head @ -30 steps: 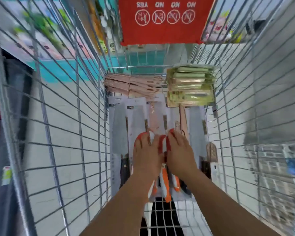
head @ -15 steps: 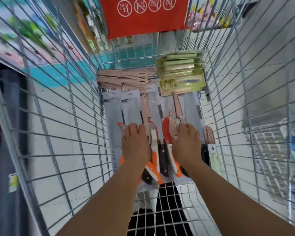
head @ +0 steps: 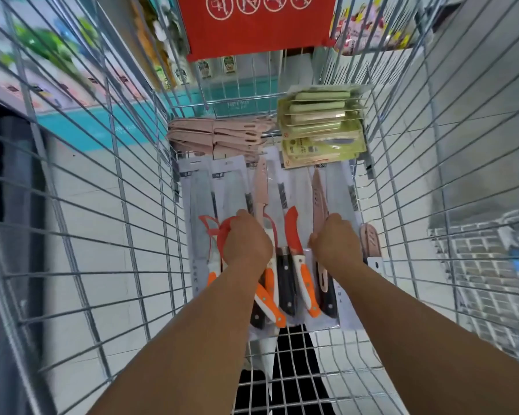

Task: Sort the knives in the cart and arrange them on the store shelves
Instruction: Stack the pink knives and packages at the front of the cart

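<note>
We judge the sorting barely begun: every knife we see lies on the cart (head: 138,205) floor, none on a shelf. Pink sheathed knives (head: 219,136) and green packaged knives (head: 321,127) sit stacked at the far end; orange-handled knives (head: 304,274) lie mixed with carded ones mid-floor. Our left hand (head: 246,241) grips a red blade guard (head: 216,235); our right hand (head: 333,241) is curled on a pink sheathed knife. Fingertips are hidden, and no knife shelf shows.

Inside the cart (head: 402,181), packaged knives (head: 282,187) are laid along its floor, with sheathed knives (head: 219,136) stacked beyond them and boxed knife sets (head: 321,127) set right of that stack
</note>
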Demonstrator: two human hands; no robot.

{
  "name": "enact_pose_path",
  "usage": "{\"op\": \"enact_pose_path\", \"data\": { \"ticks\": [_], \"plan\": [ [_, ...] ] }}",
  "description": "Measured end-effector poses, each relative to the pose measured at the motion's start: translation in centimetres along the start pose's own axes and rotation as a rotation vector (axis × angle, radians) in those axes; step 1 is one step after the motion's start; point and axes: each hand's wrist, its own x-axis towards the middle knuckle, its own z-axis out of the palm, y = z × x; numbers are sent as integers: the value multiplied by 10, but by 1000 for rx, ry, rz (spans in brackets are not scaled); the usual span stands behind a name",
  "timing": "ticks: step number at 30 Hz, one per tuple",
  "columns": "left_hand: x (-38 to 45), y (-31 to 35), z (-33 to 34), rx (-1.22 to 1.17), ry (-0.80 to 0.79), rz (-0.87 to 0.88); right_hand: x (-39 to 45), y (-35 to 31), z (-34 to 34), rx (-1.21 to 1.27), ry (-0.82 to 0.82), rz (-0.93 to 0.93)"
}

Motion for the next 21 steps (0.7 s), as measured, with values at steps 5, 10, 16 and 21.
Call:
{"op": "enact_pose_path", "data": {
  "ticks": [5, 10, 16, 21],
  "plan": [
    [-9, 2, -2, -214, -98, -41, -5, 4, -6, 45, 17, -4],
    [-37, 4, -4, -449, -183, 8, -19, -12, -17, 356, -36, -93],
    [-48, 10, -19, -769, -246, -69, -19, -60, -26, 541, -127, -179],
    [-34, 14, -45, -1111, -183, -222, -2, -96, -36, 527, -259, -254]
  ]
}}
